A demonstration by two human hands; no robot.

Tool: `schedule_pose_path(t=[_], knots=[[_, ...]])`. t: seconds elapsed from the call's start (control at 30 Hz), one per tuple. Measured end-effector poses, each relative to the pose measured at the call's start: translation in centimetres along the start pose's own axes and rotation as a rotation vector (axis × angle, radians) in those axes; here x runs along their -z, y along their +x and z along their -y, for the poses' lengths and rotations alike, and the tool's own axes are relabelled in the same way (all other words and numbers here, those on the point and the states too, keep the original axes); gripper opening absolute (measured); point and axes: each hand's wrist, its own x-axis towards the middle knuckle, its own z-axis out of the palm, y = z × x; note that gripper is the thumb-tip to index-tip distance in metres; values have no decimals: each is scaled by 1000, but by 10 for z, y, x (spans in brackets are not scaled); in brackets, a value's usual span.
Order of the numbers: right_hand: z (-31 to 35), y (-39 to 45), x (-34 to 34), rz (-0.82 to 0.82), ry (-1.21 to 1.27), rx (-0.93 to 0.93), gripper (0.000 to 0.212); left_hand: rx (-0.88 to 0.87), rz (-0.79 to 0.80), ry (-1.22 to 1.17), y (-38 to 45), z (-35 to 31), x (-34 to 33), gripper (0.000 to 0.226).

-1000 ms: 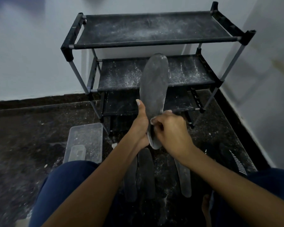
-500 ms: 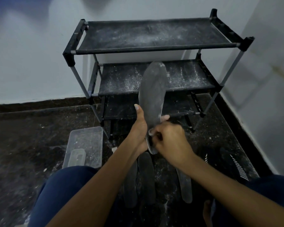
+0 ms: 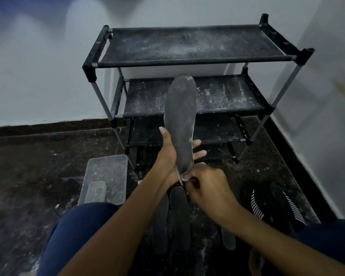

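Observation:
A grey, powder-dusted shoe insole (image 3: 180,120) stands nearly upright in front of me, toe end up. My left hand (image 3: 167,154) holds its lower half, thumb up along the left edge and fingertips showing past the right edge. My right hand (image 3: 205,186) has its fingers curled at the insole's heel end, where it pinches the bottom edge. Three more insoles (image 3: 179,214) lie flat on the floor between my knees, partly hidden by my arms.
A black three-tier shoe rack (image 3: 189,56), dusted with white powder, stands against the wall ahead. A clear plastic box (image 3: 106,176) sits on the dark floor to the left. Dark shoes with white stripes (image 3: 271,206) lie on the right near the wall.
The insole has stayed upright in my left hand. My right hand has slid down from the middle of the insole to its heel end, and my left fingertips now show on the right.

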Motion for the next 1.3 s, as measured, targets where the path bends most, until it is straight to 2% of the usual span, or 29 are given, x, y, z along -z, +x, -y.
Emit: schedule_pose_path(t=[0.17, 0.3, 0.37, 0.47, 0.63, 0.73, 0.9, 1.13, 1.3], knots=[[-12, 26, 9, -161, -48, 26, 17, 58, -10, -6, -5, 3, -7, 91], [-14, 33, 9, -235, -1, 7, 20, 52, 10, 20, -5, 14, -7, 82], [-6, 21, 5, -206, 71, -2, 15, 25, 6, 18, -4, 9, -4, 85], [1, 3, 0, -132, 140, -29, 9, -3, -13, -67, -4, 0, -3, 76], [-10, 25, 11, -250, 27, 26, 10, 50, 6, -141, -3, 1, -6, 96], [-11, 26, 13, -299, 36, -1, 11, 24, 11, -178, 0, 3, -5, 91], [3, -4, 0, -190, 146, -14, 12, -7, 43, -158, -2, 0, 1, 88], [-6, 22, 4, -321, 87, 25, 11, -104, 63, -200, -4, -4, -4, 79], [0, -3, -6, -214, 201, -28, 14, -28, 101, -162, -4, -2, 4, 84]])
